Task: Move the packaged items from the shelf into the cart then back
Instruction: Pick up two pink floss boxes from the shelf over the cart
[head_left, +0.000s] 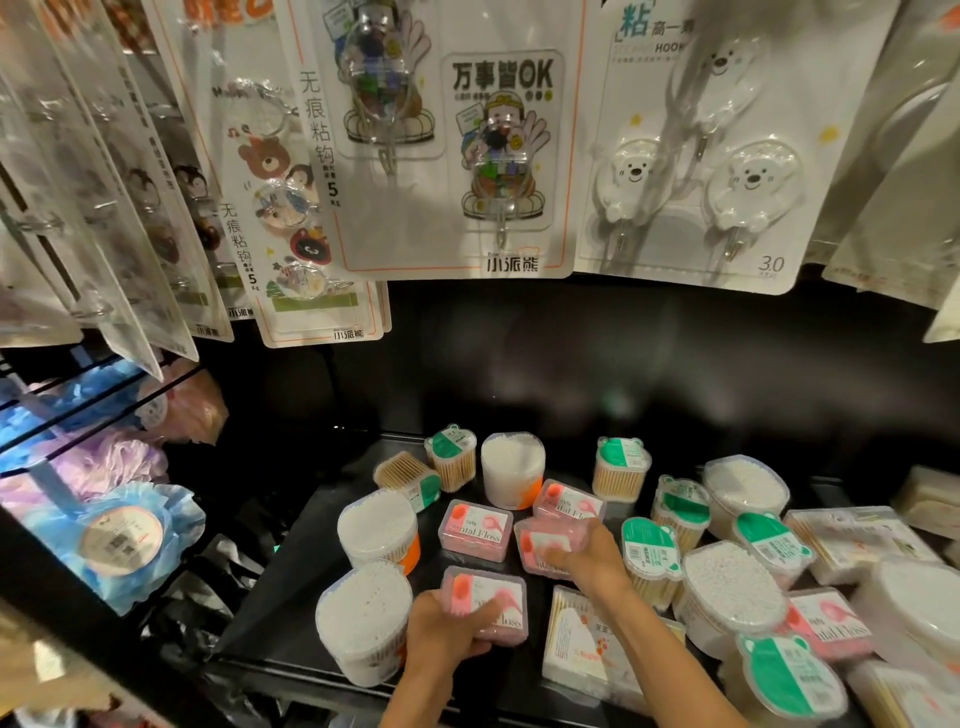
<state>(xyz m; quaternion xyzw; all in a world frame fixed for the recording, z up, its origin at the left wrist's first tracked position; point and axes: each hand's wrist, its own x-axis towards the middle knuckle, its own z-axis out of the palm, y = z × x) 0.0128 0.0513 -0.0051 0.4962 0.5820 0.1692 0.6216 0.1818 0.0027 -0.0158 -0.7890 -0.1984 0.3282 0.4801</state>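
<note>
Both hands (519, 597) grip pink floss boxes (485, 605) on shelf (291, 613).

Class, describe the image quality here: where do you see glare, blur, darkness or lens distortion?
Head view: glare on the clear hanging hook packs; the black shelf's back wall is deep in shadow; wide-angle bending tilts packs at the edges; the right hand on a pink dental floss box is slightly motion-blurred.

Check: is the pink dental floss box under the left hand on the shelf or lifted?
Cannot tell: the left hand grips the pink dental floss box low over the black shelf, contact hidden.
</note>
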